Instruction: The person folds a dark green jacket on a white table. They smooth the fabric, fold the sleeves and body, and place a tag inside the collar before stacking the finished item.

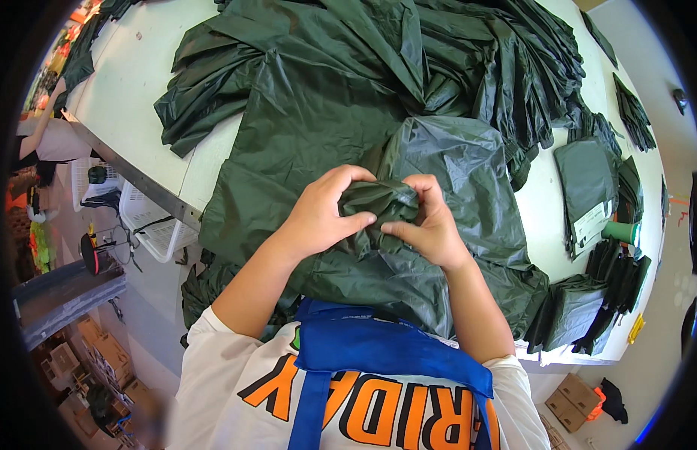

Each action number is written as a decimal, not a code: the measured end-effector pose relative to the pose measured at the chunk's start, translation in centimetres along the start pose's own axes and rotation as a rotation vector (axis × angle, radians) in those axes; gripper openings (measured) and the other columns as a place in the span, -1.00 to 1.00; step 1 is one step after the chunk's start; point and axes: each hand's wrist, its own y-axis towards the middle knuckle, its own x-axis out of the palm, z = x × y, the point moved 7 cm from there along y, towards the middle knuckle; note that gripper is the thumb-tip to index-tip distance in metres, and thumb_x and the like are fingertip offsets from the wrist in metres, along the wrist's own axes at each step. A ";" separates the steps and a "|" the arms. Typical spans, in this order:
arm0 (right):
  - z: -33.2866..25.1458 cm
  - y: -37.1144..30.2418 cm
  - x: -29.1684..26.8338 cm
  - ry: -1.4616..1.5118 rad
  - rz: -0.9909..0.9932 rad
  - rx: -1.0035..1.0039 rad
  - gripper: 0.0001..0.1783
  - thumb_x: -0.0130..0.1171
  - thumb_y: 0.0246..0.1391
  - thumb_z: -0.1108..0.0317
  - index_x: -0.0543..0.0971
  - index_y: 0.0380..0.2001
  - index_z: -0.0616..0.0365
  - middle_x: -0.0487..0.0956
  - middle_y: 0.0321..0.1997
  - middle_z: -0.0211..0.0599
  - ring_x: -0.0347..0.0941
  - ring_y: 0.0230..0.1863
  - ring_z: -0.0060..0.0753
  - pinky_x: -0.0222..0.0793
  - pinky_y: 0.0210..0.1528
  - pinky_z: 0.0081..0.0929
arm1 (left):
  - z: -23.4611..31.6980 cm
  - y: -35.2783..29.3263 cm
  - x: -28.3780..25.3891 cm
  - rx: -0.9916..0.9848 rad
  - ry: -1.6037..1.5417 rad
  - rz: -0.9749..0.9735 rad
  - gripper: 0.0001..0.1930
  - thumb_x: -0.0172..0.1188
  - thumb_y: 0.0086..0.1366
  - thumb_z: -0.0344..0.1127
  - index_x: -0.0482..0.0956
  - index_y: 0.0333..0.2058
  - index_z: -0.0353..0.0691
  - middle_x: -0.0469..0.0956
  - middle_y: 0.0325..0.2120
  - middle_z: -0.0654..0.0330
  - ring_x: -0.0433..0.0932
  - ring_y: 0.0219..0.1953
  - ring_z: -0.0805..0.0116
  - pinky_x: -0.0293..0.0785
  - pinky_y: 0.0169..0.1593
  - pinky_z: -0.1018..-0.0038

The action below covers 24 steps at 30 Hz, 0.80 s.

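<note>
A large dark green sheet of thin, shiny fabric, looking like a rain garment [288, 142], lies spread over the white table in front of me. My left hand [326, 214] pinches a bunched fold of it between thumb and fingers. Close beside it, my right hand [432, 225] grips the other side of the same fold, thumb toward the left thumb. The gathered fabric [375, 201] is raised between both hands. A lighter, smoother layer [468, 180] of the fabric lies just right of my hands. More fabric hangs over the table's near edge by my blue apron.
A big heap of dark green garments [513, 60] covers the far part of the white table [138, 82]. Folded dark bundles [588, 176], a green roll [621, 232] and more stacks [577, 304] line the right side. White plastic baskets [150, 225] stand left of the table, where another person's arm [45, 124] shows.
</note>
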 end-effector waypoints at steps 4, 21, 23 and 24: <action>-3.1 0.0 -2.9 -0.652 0.492 -0.256 -0.53 0.16 -0.31 0.71 0.34 -0.25 0.11 0.37 -0.45 -0.30 0.35 -0.37 -0.38 0.34 -0.27 -0.47 | 5.8 -1.5 2.1 0.450 0.333 0.080 -0.62 0.37 -0.08 -0.39 0.52 -0.21 -0.10 0.49 -0.39 0.17 0.46 -0.38 0.17 0.36 -0.32 0.35; 0.0 2.3 -5.4 -0.174 0.641 -0.299 -0.68 0.04 -0.20 0.73 0.18 -0.62 0.06 0.15 -0.58 -0.65 0.00 -0.53 -0.70 0.00 -0.49 -0.67 | 5.9 -1.3 2.5 0.424 0.291 0.340 -0.69 0.21 0.10 -0.42 0.45 -0.16 -0.33 0.39 -0.37 -0.02 0.47 -0.47 0.01 0.47 -0.42 0.29; 0.4 2.5 -6.1 0.105 0.656 -0.346 -0.67 0.01 -0.19 0.73 0.16 -0.62 0.05 0.12 -0.58 -0.66 -0.03 -0.52 -0.71 -0.03 -0.48 -0.68 | 4.4 -1.0 3.1 0.409 0.327 0.221 -0.70 0.21 0.11 -0.39 0.48 -0.16 -0.32 0.40 -0.39 0.01 0.47 -0.44 -0.01 0.47 -0.39 0.27; 0.5 2.4 -5.7 0.264 0.635 -0.313 -0.69 0.13 -0.19 0.64 0.21 -0.62 0.07 0.15 -0.58 -0.63 0.00 -0.50 -0.73 -0.03 -0.46 -0.70 | 3.4 -1.0 2.1 0.341 0.370 0.191 -0.71 0.21 0.11 -0.39 0.48 -0.17 -0.32 0.40 -0.40 0.01 0.46 -0.43 -0.01 0.48 -0.37 0.26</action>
